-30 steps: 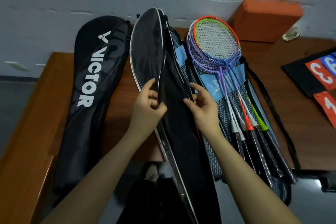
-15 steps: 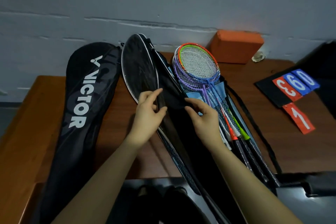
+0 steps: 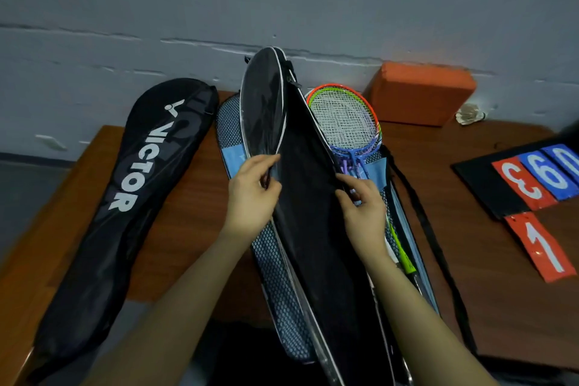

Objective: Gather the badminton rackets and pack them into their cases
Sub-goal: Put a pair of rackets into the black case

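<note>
Two hands on black case, mouth spread: left hand pinches white-piped flap edge, right hand grips opposite rim. Rackets just beyond right hand, handles hidden under it. Victor case well left of left hand. Bare tabletop right of right hand; near edge cut off.

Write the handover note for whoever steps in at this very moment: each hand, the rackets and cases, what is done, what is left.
Left hand pinches the left edge of the open black white-piped racket case; right hand grips its right edge.
The stacked coloured-frame badminton rackets lie to the right on a grey mesh case, unpacked.
The black VICTOR fabric cover lies at left.
Done: case held open. Left: load rackets, close cases.
</note>
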A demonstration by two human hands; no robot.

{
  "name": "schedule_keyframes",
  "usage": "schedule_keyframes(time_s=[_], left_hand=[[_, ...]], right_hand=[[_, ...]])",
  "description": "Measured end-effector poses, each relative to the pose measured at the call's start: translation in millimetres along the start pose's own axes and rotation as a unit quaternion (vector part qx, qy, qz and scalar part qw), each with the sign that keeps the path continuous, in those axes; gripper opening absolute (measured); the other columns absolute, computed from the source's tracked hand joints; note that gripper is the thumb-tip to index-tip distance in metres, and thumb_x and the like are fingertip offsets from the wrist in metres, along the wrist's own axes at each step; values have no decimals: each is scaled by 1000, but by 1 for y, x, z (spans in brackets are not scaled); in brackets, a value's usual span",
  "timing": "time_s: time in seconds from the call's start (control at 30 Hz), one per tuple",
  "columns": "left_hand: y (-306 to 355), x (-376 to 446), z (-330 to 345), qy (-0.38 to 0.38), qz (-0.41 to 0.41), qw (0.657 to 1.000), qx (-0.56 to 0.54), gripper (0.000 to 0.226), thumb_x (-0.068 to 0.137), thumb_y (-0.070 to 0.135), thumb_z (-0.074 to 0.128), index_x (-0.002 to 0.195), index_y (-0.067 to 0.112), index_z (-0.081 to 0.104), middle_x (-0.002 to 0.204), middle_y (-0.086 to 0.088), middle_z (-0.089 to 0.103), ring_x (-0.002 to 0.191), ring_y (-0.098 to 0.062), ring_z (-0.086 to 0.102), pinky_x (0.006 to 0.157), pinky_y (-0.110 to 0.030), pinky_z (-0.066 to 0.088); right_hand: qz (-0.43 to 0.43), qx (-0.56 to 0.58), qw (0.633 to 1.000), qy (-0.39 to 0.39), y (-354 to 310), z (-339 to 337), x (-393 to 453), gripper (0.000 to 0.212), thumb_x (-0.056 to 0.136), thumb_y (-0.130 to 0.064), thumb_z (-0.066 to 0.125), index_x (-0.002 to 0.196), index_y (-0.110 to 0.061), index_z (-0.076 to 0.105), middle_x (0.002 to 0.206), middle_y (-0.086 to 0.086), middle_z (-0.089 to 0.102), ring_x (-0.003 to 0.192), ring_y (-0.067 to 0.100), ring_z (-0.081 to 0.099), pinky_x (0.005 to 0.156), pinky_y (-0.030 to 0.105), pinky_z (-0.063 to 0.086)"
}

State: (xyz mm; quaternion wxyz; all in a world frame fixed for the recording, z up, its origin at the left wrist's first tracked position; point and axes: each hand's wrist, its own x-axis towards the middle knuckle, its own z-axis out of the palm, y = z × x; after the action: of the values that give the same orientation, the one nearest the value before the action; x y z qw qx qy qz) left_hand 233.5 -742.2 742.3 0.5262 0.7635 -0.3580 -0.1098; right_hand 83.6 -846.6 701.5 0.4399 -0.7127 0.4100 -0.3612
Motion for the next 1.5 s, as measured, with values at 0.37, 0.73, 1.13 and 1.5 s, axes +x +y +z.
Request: schedule_keyframes(time_s=[0.37,0.73,1.13,1.5], left_hand=[[-2,11,22,-143,-22,987,76,45,86,-2,51,129,12,53,118,2,46,62,-5,46,64,-7,35],[-11,13,29,-157,-31,984,74,42,86,-4,51,126,11,55,125,-4,49,100,-36,55,71,-2,35],[-16,16,52,-165,-7,981,98,38,86,-2,52,123,7,58,123,-8,52,92,-31,57,71,-3,30],[-22,17,50,-160,-23,981,104,38,86,0,53,122,9,58,122,-5,54,87,-31,57,73,-14,36]], right_hand=[[94,39,995,4,38,-33,-3,23,89,-14,63,112,-18,66,102,3,63,89,8,60,74,13,46],[233,-141,962,-35,89,-39,15,28,80,-18,70,107,-13,68,93,6,71,81,24,66,76,41,55],[239,-105,965,1,100,-78,20,25,86,-15,65,110,-7,68,108,8,66,94,20,61,76,25,43],[339,30,939,-52,91,-77,41,68,91,-47,54,120,14,48,113,34,58,106,47,55,87,42,49]])
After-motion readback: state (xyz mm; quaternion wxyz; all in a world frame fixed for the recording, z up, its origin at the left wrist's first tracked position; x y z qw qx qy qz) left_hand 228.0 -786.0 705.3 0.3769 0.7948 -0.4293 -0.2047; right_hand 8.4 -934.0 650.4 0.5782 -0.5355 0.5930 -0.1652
